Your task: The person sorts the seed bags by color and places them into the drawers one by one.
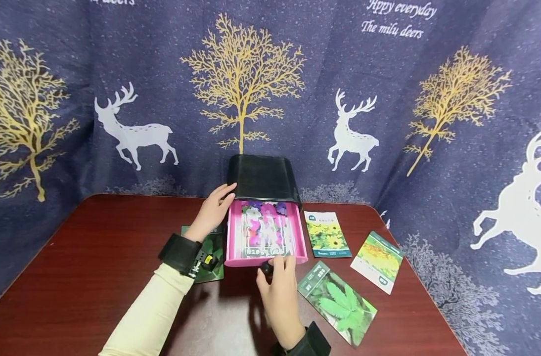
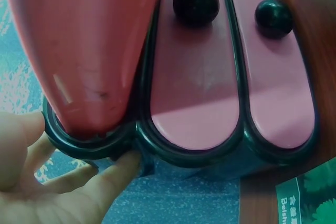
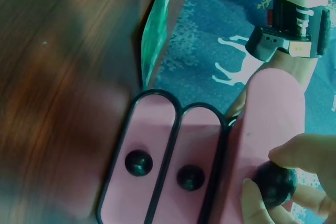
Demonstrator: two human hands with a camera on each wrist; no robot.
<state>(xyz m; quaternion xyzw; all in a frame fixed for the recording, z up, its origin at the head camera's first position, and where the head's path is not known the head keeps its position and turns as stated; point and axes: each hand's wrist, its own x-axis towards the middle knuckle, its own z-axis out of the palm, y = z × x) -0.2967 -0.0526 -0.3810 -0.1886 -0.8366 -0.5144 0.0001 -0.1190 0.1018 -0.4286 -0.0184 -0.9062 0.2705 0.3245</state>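
A black cabinet [image 1: 262, 178] has three pink-fronted drawers. Its top drawer [image 1: 302, 242] is pulled out, with a packet [image 1: 263, 230] picturing pink, white and purple flowers inside. My left hand [image 1: 211, 210] rests against the cabinet's upper left side; in the left wrist view, its fingers [image 2: 113, 179] touch the side by the black rim. With thumb and fingers, my right hand [image 1: 279, 294] pinches the round black knob [image 3: 275, 184] of the pulled-out drawer. The middle drawer [image 2: 197, 98] and bottom drawer [image 2: 281, 90] are pushed in.
Right of the cabinet lie a yellow-flower packet [image 1: 327, 235], an orange-and-green packet [image 1: 378, 261] and a green-leaf packet [image 1: 339, 302]. Another green packet [image 1: 213, 274] lies partly under the left wrist. A deer-patterned cloth [image 1: 270, 74] hangs behind the wooden table [image 1: 97, 277].
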